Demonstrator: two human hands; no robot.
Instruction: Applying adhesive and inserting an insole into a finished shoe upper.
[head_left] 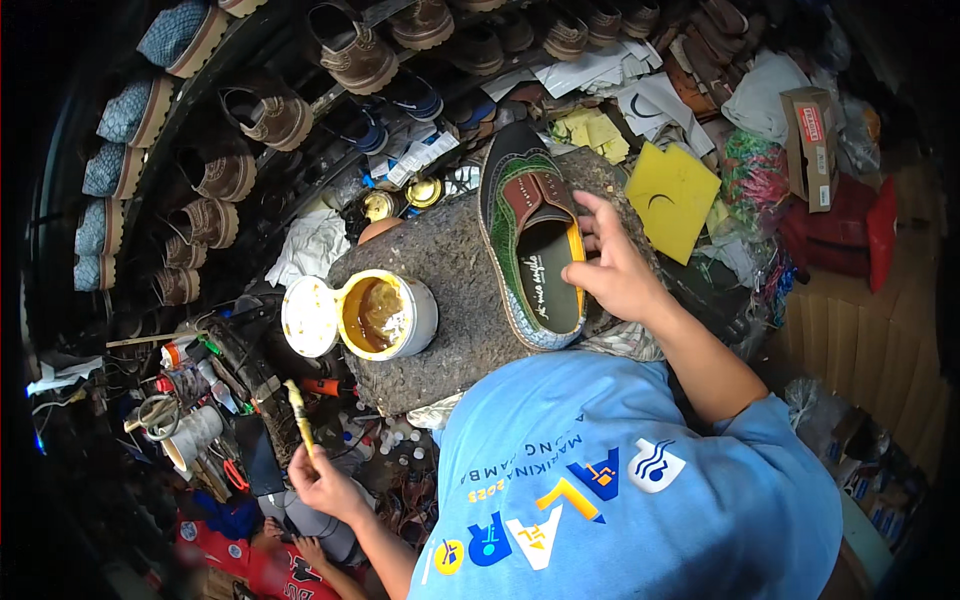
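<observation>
My left hand (326,484) is closed round the handle of a small glue brush (302,418), its bristles up and coated in something pale yellow. To the brush's upper right, an open white tub (420,318) stands on a rough dark block (465,290). It contains amber-coloured glue (380,310), and its lid (308,315) is folded out to the left. My right hand (612,262) grips the right side of a shoe (518,195), thumb inside the opening and fingers outside. This shoe has a black toe, green side, brown lace panel and blue scaly heel; it rests over the block.
Shelves of brown shoes (268,118) and blue scaly shoes (122,112) curve along the left. Yellow sheets (662,200) and scraps lie right of the block. Tools and a tape roll (192,438) crowd the lower left, near another person's hands (310,550). A cardboard box (810,150) stands far right.
</observation>
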